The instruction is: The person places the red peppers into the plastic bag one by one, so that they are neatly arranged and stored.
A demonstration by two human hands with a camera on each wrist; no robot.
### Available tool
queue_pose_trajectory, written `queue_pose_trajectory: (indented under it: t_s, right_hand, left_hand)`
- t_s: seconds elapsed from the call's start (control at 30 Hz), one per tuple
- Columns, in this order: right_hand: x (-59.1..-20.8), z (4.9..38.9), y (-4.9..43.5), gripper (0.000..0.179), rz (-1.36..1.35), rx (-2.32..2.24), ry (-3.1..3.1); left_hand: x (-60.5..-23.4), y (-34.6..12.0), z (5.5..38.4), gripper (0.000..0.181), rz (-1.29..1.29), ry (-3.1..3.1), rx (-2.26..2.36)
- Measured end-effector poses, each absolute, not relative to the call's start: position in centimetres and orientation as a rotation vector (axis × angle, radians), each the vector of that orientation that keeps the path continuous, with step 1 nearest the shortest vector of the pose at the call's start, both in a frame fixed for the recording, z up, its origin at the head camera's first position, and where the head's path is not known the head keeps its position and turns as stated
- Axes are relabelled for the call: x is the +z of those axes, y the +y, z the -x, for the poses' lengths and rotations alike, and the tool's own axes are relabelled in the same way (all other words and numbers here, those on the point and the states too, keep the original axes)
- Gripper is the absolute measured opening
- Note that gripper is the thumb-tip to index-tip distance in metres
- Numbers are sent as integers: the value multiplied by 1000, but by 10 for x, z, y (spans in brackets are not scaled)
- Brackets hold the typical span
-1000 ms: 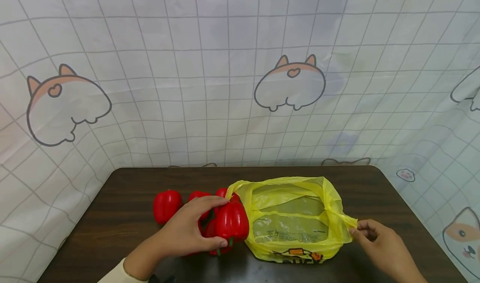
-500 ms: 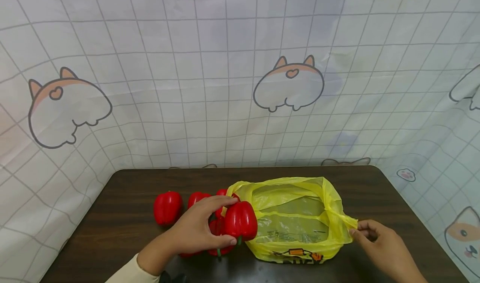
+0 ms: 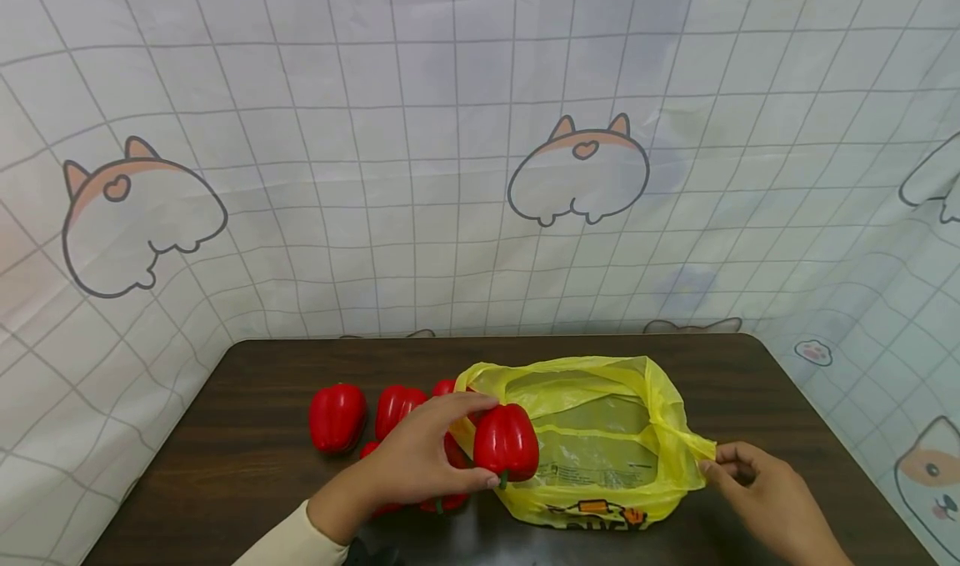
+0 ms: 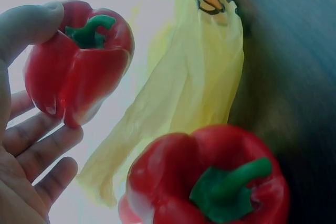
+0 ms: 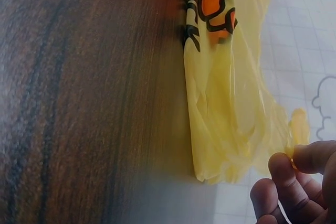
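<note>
My left hand [image 3: 420, 453] grips a red bell pepper [image 3: 506, 443] with a green stem, thumb on one side and fingers on the other. In the head view this pepper overlaps the left rim of a yellow plastic bag [image 3: 600, 499], whose mouth is spread wide. The left wrist view has the held pepper [image 4: 79, 72] raised beside the bag, with another red bell pepper [image 4: 173, 177] below it. At the bag's right side, my right hand [image 3: 772, 499] pinches its handle between thumb and forefinger, as the right wrist view [image 5: 299, 182] also has it.
Several more red bell peppers lie on the dark wooden table [image 3: 247, 466], including one standing apart [image 3: 337, 418] at the left and another [image 3: 397, 408] behind my left hand. A white gridded cloth [image 3: 420, 174] with cartoon dogs hangs behind the table.
My left hand has carried its bell pepper rightward, away from the other peppers and over the bag's left rim. My right hand keeps its pinch on the bag, in the same place.
</note>
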State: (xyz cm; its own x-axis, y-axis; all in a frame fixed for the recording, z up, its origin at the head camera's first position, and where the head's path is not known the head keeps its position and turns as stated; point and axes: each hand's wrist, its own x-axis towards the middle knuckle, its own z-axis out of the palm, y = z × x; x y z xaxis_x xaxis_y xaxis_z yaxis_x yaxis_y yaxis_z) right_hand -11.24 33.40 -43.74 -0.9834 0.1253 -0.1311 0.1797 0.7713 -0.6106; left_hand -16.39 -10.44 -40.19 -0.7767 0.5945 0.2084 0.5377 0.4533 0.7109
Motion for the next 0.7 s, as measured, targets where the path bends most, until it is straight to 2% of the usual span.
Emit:
queue_pose_trajectory:
  t_s: [0.7]
  right_hand:
    - [-438,114,332,61,-261,-1015,2867]
  left_hand:
    - [-413,-78,174,72,-1074,2619,1143]
